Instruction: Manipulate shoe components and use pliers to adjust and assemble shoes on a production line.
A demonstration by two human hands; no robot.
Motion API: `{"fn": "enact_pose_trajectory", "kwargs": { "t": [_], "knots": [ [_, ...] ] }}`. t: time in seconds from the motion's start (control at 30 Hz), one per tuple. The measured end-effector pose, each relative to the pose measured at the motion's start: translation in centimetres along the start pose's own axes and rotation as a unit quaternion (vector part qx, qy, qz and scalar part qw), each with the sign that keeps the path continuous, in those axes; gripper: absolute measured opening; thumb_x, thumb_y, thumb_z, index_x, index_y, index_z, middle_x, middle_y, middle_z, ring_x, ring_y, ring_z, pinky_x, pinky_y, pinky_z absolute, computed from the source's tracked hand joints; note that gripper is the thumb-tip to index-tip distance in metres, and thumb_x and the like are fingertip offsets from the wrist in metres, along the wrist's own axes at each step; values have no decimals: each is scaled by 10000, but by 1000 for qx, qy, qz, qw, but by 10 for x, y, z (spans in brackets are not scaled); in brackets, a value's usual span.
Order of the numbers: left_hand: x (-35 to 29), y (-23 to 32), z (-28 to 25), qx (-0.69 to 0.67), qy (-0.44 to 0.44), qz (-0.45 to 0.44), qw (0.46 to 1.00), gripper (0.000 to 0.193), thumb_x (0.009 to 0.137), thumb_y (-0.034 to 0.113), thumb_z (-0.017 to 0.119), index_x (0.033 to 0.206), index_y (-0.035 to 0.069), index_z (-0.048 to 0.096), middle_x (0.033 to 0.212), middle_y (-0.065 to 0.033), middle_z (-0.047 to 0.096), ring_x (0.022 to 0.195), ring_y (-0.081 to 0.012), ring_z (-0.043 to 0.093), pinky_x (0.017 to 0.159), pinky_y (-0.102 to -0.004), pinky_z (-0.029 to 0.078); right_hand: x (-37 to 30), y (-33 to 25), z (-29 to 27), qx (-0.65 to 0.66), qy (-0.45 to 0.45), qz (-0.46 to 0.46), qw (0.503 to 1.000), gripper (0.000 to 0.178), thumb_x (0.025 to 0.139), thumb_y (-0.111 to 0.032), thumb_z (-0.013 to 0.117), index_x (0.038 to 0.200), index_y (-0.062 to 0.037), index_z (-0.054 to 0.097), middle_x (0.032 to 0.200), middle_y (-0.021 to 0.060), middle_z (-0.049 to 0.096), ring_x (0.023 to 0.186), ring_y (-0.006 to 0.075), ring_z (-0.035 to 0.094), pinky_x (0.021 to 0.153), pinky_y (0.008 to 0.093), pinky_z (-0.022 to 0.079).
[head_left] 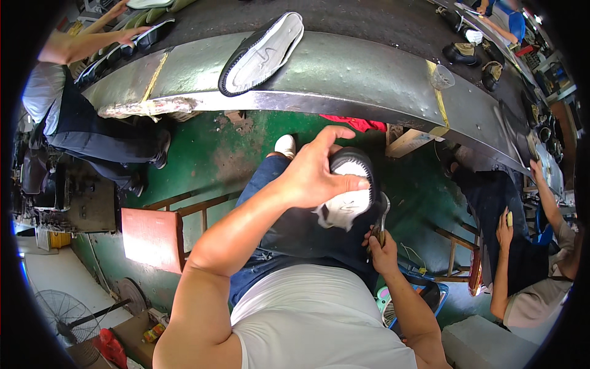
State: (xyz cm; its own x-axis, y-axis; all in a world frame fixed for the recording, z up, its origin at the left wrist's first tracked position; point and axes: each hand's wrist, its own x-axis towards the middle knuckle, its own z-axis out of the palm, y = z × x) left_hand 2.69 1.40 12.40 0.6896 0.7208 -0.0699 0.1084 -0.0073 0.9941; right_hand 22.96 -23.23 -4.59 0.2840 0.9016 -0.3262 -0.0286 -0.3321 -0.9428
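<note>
At the far left a co-worker's bare forearm [92, 42] reaches over the dull grey metal conveyor table [344, 74], whose bent edge runs across the top of the view. Below it stands an orange-red wooden chair [152, 237] on the green floor. On the table lies a black-and-white shoe, sole up [263, 54].

At centre, the person's left hand [316, 175] comes over a denim-clad thigh and clamps on a second shoe — a black-rimmed white rubber-soled shoe [349, 194] — with the thumb pressed across the sole and the fingers curled round the toe end. The shoe rests on the lap, sole facing up, just above the knee.

Just right of it, the right hand [382, 246] is closed round the handle of a slim metal hand tool [381, 215]; the tool's upper end sits right beside the shoe's rim — whether it touches cannot be told.

Farther right, a seated person in dark trousers [528, 264] sits at the table's edge.
</note>
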Motion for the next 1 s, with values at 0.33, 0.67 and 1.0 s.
{"fn": "enact_pose_trajectory", "kwargs": {
  "t": [0.33, 0.67, 1.0],
  "knots": [
    [-4, -145, 28, 6, -27, -120, 992, 793, 852, 220, 771, 1466, -83, 372, 1255, -195, 634, 1050, -214, 654, 918, -321, 519, 10, -80, -8, -223, -115, 41, 967, 308, 956, -139, 594, 1200, 47, 568, 936, 144, 679, 838, 234, 670, 774, 342, 522],
    [-22, -147, 41, 380, 93, -54, 919, 206, 940, 200, 599, 911, 12, 680, 741, -218, 675, 716, -402, 681, 679, -496, 550, 58, -98, -3, -346, -222, -82, 908, 423, 918, -168, 624, 1266, 59, 542, 1066, 265, 647, 989, 443, 633, 878, 426, 509],
    [-26, -128, 53, 354, 116, 69, 925, 182, 953, 185, 596, 1024, 28, 653, 887, -182, 698, 847, -346, 685, 763, -427, 553, 112, -187, -3, -432, -367, 170, 806, 290, 980, -233, 573, 1066, 38, 630, 899, 172, 705, 822, 264, 701, 691, 407, 557]
  ]
}}
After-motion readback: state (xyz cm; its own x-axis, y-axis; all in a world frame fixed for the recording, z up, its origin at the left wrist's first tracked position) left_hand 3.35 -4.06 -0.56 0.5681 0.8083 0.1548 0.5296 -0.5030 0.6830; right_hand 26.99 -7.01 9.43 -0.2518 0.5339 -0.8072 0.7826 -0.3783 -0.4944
